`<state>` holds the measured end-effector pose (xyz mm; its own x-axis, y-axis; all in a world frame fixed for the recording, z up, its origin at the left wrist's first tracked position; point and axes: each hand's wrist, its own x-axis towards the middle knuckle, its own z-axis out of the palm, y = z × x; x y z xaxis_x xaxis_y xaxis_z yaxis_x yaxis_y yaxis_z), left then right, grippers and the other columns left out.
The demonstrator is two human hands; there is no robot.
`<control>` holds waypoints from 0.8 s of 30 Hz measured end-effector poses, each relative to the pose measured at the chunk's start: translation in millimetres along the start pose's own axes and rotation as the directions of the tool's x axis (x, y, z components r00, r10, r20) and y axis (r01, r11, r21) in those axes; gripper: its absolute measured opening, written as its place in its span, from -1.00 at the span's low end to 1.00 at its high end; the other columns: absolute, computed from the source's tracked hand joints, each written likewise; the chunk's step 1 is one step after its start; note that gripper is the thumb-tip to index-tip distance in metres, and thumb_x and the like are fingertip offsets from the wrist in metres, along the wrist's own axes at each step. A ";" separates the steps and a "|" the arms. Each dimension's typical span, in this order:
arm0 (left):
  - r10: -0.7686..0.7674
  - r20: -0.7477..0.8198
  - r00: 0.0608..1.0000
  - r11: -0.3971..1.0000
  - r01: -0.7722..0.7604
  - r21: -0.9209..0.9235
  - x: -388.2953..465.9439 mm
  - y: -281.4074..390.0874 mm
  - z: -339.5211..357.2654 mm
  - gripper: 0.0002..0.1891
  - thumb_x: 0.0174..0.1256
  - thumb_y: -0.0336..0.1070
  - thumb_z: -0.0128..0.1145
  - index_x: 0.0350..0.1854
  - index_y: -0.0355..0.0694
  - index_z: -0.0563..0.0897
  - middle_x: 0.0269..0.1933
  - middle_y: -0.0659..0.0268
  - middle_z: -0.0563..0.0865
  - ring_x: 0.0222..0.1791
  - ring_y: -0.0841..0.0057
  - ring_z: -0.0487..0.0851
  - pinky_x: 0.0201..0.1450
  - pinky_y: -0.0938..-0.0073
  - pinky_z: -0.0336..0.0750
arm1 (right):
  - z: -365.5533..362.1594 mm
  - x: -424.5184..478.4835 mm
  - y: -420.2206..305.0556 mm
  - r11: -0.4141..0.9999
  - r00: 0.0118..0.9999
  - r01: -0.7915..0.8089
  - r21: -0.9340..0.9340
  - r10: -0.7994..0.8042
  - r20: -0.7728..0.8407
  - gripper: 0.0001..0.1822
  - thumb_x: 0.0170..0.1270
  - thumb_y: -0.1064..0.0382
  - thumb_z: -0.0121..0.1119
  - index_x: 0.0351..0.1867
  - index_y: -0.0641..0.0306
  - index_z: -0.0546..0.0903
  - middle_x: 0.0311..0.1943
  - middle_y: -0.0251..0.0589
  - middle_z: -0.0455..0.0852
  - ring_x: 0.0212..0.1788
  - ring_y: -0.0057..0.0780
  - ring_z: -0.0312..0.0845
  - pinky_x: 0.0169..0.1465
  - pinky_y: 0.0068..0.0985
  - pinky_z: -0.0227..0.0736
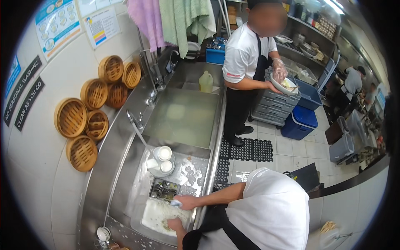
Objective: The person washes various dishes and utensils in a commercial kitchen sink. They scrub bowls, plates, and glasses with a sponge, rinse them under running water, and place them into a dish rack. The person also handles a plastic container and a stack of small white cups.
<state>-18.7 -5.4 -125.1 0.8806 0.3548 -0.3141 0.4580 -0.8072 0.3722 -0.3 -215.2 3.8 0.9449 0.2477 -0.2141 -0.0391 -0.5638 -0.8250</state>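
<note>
My right hand is closed around a small pale-blue and white thing, perhaps a cloth or sponge. Just beyond it, a metal container holds several spoons and other cutlery. My left hand reaches into white suds in a translucent plastic tub in the sink. Its fingertips are partly hidden by foam and brownish bits, so its grip is unclear. White bowls and cups stand on a round plate farther along the same basin.
Cloudy water fills the adjoining sink basin; a jug of yellowish liquid stands behind it. Faucets and bamboo steamers line the wall side. A co-worker with a gloved hand holds a white bowl near stacked crates.
</note>
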 end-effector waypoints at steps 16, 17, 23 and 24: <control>0.028 0.281 0.959 0.802 0.146 -0.579 -21.9 2.4 -72.7 -0.55 0.04 -0.47 0.08 0.05 -0.48 0.55 -0.14 -0.08 0.69 -0.12 0.11 0.68 -0.06 0.23 0.56 | 5.7 3.0 -67.1 0.969 0.961 0.237 -0.076 -0.223 0.162 -0.59 0.19 0.19 0.11 0.08 0.20 0.46 -0.13 0.16 0.61 -0.02 0.10 0.55 0.03 -0.06 0.44; 0.016 0.253 0.967 0.679 0.175 -0.713 -37.0 12.9 -100.5 -0.54 0.07 -0.50 0.06 0.10 -0.47 0.52 -0.14 -0.03 0.69 -0.15 0.20 0.69 -0.08 0.27 0.56 | 18.2 5.6 -80.6 0.967 0.943 0.253 -0.013 -0.244 0.226 -0.60 0.20 0.18 0.11 0.07 0.21 0.47 -0.16 0.16 0.61 -0.03 0.10 0.56 0.02 -0.07 0.44; 0.049 -0.043 0.998 0.585 -0.063 -0.808 -38.7 -27.0 -109.7 -0.63 0.32 -0.25 0.10 0.10 -0.33 0.49 -0.15 0.16 0.66 -0.22 0.44 0.63 -0.30 0.39 0.55 | 72.9 70.8 -85.1 0.550 0.657 0.701 -0.454 -0.745 0.111 -0.77 0.24 0.29 0.01 -0.10 0.29 0.54 -0.31 -0.08 0.66 -0.21 -0.11 0.62 -0.13 -0.21 0.51; -0.036 -0.104 0.994 0.645 -0.056 -0.762 -47.7 -28.5 -126.6 -0.66 0.40 -0.22 0.03 0.10 -0.31 0.50 -0.18 0.19 0.67 -0.26 0.43 0.63 -0.31 0.42 0.54 | 53.0 61.6 -136.1 0.740 0.882 0.471 -0.480 -0.407 0.237 -0.73 0.29 0.21 0.02 -0.04 0.26 0.52 -0.22 -0.06 0.68 -0.12 -0.10 0.62 -0.06 -0.19 0.48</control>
<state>-58.4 60.4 -10.1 0.8716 0.4304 -0.2347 0.3384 -0.1817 0.9233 46.0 -81.5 75.2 0.7723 0.6348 0.0233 0.5721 -0.6791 -0.4599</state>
